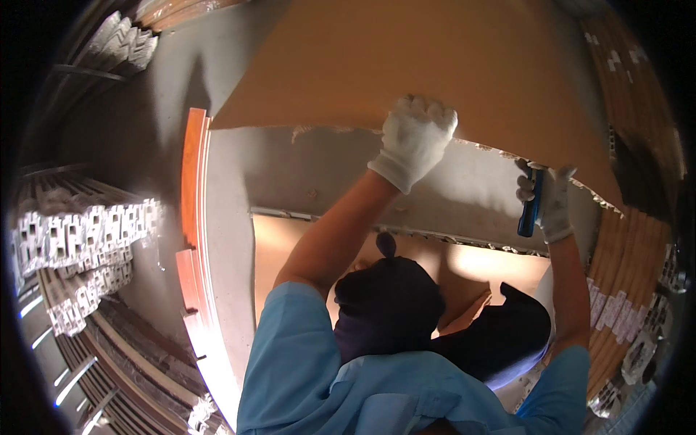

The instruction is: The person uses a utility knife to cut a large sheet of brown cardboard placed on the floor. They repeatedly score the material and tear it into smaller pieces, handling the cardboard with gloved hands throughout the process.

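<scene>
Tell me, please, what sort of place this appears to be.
Probably a storeroom or workshop for long profiles: hollow white profiles are stacked at left, long brown bundles line the right, and a large brown sheet spreads between them.

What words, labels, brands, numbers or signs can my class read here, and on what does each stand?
No text is readable.
Bundled brown lengths, right: pale patches too small and blurred to read.
Brown sheet: no writing visible.
Blue tool in the right hand: nothing legible.
</scene>
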{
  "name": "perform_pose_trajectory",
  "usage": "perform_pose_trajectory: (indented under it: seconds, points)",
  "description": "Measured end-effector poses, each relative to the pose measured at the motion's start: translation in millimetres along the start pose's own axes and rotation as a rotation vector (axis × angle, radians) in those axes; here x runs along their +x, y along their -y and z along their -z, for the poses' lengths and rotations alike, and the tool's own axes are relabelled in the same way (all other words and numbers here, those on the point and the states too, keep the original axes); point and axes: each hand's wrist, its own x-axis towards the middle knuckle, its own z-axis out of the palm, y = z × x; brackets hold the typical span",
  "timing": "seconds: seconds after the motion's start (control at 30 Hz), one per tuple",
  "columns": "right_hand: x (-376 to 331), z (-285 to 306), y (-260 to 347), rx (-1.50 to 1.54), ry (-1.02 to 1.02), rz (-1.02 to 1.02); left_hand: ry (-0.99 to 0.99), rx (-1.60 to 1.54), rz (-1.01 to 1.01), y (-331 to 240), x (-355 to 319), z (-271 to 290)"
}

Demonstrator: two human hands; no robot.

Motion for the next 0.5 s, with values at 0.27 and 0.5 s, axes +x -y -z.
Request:
perform_pose_trajectory:
  seconds: [0.27,0.5]
  points:
    - [-11,-21,19,0.275,-0.209,-0.043,0.102,-0.013,0.062,-46,20,53]
    - [-109,-68,86,0.051,-0.247,-0.136,-0.037,-0.075,0.007,-97,45,206]
